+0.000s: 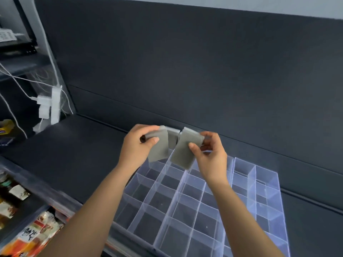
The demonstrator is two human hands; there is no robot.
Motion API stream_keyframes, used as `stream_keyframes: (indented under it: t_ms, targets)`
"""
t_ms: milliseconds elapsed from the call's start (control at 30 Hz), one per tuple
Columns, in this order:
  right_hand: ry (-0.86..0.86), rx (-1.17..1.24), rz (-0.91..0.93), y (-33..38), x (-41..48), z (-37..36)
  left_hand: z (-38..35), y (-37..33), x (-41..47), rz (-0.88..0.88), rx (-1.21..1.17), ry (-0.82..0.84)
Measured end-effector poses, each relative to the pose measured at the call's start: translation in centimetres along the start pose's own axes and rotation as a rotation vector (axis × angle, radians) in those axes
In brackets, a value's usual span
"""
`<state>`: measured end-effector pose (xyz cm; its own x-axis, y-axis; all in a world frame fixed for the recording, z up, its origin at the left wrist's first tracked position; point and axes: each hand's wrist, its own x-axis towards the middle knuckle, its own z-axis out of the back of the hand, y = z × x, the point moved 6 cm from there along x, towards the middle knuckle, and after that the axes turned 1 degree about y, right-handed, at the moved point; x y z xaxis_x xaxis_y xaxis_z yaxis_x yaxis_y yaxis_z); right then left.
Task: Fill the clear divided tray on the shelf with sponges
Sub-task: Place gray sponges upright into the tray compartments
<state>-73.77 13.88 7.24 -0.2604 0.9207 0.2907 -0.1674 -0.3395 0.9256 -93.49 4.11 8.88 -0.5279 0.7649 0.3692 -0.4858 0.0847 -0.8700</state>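
Clear divided tray (256,165) lay flat on the dark shelf (83,154), toward the shelf's right side and close to the front edge. Above the tray's far left corner, the left hand (137,145) pinched a small stack of grey sponges (159,149) between thumb and fingers. The right hand (211,156) gripped a single grey sponge (185,151) just beside them.

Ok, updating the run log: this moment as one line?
left hand: grips grey sponges | right hand: pinches another sponge | clear divided tray: visible compartments empty, below hands
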Motion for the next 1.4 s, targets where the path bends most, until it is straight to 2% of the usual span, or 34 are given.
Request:
stream_keyframes:
  t_ms: [167,433,667,900,1033,1267,1400]
  targets:
    - [-0.018,-0.131,-0.01,-1.5,0.2,-2.1,-0.6,2.0,2.3,-0.022,0.033,0.113]
    - [-0.053,-0.389,0.103,-1.5,0.2,-3.4,-2.4,3.2,4.0,-0.076,0.077,0.314]
    - [0.027,-0.553,0.11,-2.9,-0.6,-4.4,-3.2,3.3,4.3,-0.095,0.091,0.425]
    - [0.087,-0.7,0.096,-4.0,-1.2,-5.2,-3.1,3.2,4.4,-0.107,0.056,0.429]
    - [0.087,-0.683,0.052,-4.6,-1.2,-5.2,-2.5,3.9,4.1,-0.103,0.027,0.412]
    - [0.068,-0.649,0.054,-4.5,-1.1,-5.1,-3.7,6.3,3.1,-0.174,0.215,0.477]
    - [0.067,-0.664,0.071,-4.4,-1.2,-5.2,-4.5,6.8,3.0,-0.245,0.289,0.434]
